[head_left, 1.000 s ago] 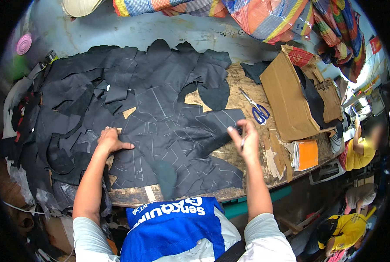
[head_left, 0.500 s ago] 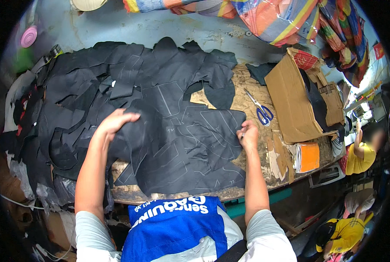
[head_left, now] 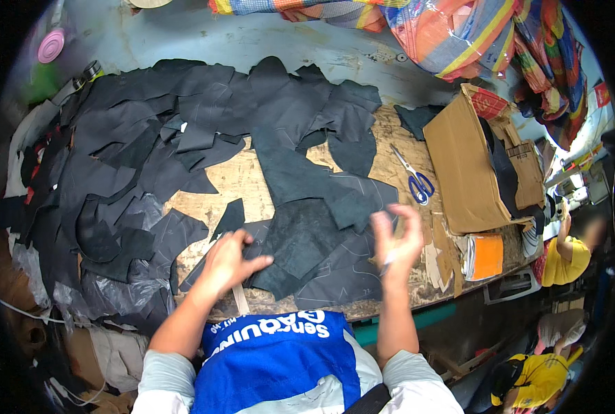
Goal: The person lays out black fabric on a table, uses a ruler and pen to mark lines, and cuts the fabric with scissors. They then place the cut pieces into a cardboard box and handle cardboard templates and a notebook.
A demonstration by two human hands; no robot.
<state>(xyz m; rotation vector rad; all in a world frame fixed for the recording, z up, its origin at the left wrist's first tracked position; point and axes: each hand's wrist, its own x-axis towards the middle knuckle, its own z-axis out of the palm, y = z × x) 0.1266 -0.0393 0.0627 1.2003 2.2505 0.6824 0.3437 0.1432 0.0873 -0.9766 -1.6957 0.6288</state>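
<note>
The left hand (head_left: 226,263) lies palm down on the near edge of a large dark piece of leather (head_left: 307,241), its fingers spread and pressing the rough, suede-like surface rather than closing on it. That piece sits at the near middle of the wooden worktable (head_left: 235,181), irregular in outline, overlapping a smoother dark panel (head_left: 342,276) marked with faint chalk lines. The right hand (head_left: 397,241) is lifted just above the right edge of the same leather, fingers open and apart and blurred, with a thin pale stick, perhaps chalk or a pen (head_left: 389,261), tucked against the palm; how firmly it is held cannot be told. A small pointed offcut (head_left: 230,217) lies alone on the bare wood just beyond the left hand. Farther and to the left, a broad heap of black leather scraps (head_left: 135,152) covers the table, flat, jagged pieces overlapping one another and spilling over the left edge. To the right, blue-handled scissors (head_left: 415,178) lie closed on the wood, near a flattened brown cardboard box (head_left: 462,169) with dark pieces lying in its open far side. An orange-covered pad (head_left: 487,257) rests at the near right corner. Striped, glossy woven plastic sacks (head_left: 459,34) are piled at the far right. Another person in a yellow shirt (head_left: 566,259) sits beyond the table's right end.
</note>
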